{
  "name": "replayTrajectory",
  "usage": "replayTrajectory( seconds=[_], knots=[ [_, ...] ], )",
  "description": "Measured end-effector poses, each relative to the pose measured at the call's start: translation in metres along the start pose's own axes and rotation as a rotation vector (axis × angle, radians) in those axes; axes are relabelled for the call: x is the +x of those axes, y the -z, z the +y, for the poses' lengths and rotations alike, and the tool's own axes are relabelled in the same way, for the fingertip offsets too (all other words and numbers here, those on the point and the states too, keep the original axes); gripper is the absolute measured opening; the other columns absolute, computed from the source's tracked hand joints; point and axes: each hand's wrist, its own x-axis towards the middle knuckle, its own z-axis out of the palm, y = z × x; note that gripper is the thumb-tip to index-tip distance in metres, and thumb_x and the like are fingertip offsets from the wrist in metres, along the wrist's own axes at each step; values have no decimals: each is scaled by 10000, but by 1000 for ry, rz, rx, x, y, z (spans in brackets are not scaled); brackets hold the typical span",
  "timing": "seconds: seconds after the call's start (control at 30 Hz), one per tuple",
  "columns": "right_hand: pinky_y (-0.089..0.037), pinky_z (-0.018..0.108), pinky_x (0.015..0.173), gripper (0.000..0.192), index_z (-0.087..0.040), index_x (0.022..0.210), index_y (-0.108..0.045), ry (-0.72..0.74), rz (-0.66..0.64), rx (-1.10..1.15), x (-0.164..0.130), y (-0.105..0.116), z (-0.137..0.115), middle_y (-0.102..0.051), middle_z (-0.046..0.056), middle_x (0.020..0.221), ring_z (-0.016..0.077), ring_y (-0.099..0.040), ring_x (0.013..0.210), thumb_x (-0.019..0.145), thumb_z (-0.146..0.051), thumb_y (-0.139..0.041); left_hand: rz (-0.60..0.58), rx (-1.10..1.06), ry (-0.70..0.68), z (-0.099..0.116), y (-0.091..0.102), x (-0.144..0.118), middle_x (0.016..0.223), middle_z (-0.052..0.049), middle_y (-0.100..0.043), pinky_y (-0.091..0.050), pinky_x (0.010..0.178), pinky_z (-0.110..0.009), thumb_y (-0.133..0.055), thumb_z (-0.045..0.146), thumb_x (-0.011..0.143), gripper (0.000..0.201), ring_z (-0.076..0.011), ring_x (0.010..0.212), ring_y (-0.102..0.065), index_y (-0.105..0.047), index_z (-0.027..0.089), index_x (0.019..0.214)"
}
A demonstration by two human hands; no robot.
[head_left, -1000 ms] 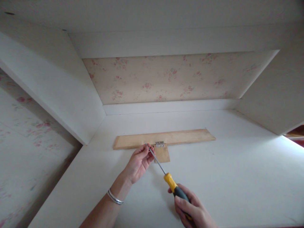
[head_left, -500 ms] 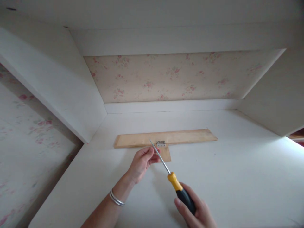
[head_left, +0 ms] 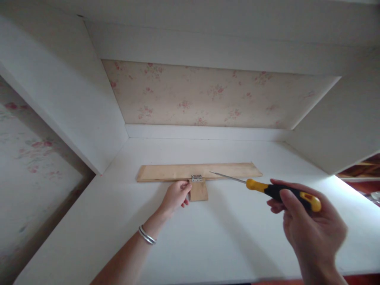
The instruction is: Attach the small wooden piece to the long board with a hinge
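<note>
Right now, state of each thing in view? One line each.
left hand: fingers resting on the small wood piece, nothing gripped
right hand: closed on the screwdriver handle, raised off the surface
screwdriver: held roughly level, tip pointing left above the long strip, not on a screw
hinge: lying flat, joining strip and small piece
long wood strip: flat on the white surface
small wood piece: flat, steadied by left hand

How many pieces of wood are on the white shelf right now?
2. A long strip lies across the shelf, and a small block sits against its near edge, joined by a hinge. The left hand touches the block. None seem hidden.
</note>
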Motion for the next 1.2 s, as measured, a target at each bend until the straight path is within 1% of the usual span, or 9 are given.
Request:
replayTrajectory(
  seconds=[0.07, 0.13, 0.23, 0.33, 0.47, 0.57, 0.67, 0.93, 1.2],
  knots=[
    [-414, 234, 347, 250, -174, 898, -602, 39, 48, 41, 12, -12, -6, -676, 50, 817, 106, -541, 410, 719, -312, -708, -20, 16, -7, 2, -2, 3, 823, -55, -658, -332, 337, -173, -502, 441, 821, 329, -75, 419, -538, -620, 146, 904],
    [-380, 227, 321, 259, -176, 898, -595, 59, 44, 24, 22, -26, -10, -663, 30, 762, 97, -515, 383, 725, -337, -702, -21, 23, -2, 4, -3, 7, 746, -39, -639, -322, 343, -171, -497, 449, 818, 331, -75, 416, -524, -622, 143, 837],
    [-392, 221, 335, 290, -180, 911, -606, 90, -41, -67, 33, -47, -10, -646, 14, 731, 91, -513, 394, 724, -384, -693, -27, 36, 18, 6, -3, 11, 634, -15, -594, -301, 345, -174, -496, 451, 813, 333, -80, 403, -502, -613, 140, 785],
    [-430, 211, 392, 299, -187, 917, -615, 166, -116, -180, 39, -65, -6, -638, 6, 726, 96, -546, 459, 726, -407, -680, -42, 35, 29, 6, -2, 13, 610, -6, -576, -294, 358, -180, -503, 432, 810, 309, -83, 411, -500, -604, 142, 771],
    [-455, 211, 453, 311, -189, 945, -605, 233, -186, -273, 42, -81, -3, -631, 6, 730, 96, -555, 498, 762, -440, -627, -34, 22, 54, 4, -3, 15, 556, 26, -521, -251, 365, -187, -499, 403, 812, 271, -73, 381, -460, -584, 152, 755],
    [-452, 215, 462, 314, -201, 950, -599, 258, -218, -313, 44, -86, -3, -623, -4, 718, 90, -535, 476, 774, -462, -605, -11, 32, 38, 0, -6, 18, 496, 47, -458, -227, 372, -201, -487, 397, 816, 272, -71, 353, -410, -582, 154, 739],
    [-451, 217, 477, 296, -215, 949, -598, 289, -247, -357, 45, -89, -4, -619, -16, 704, 91, -538, 473, 774, -452, -613, -4, 21, 8, -2, -7, 19, 496, 48, -456, -241, 392, -205, -481, 395, 818, 273, -71, 358, -394, -586, 155, 743],
    [-452, 218, 517, 277, -218, 952, -592, 333, -325, -396, 46, -91, -5, -631, -17, 696, 90, -548, 475, 785, -437, -609, 14, 11, 29, 1, -8, 17, 484, 55, -409, -218, 406, -210, -471, 372, 819, 254, -74, 375, -364, -516, 171, 671],
    [-455, 219, 535, 295, -214, 962, -592, 338, -342, -414, 47, -90, -11, -622, -21, 672, 91, -552, 471, 790, -454, -596, 7, 1, 25, 3, -8, 15, 470, 64, -368, -205, 410, -212, -472, 378, 822, 260, -76, 384, -346, -486, 179, 655]
  ],
)
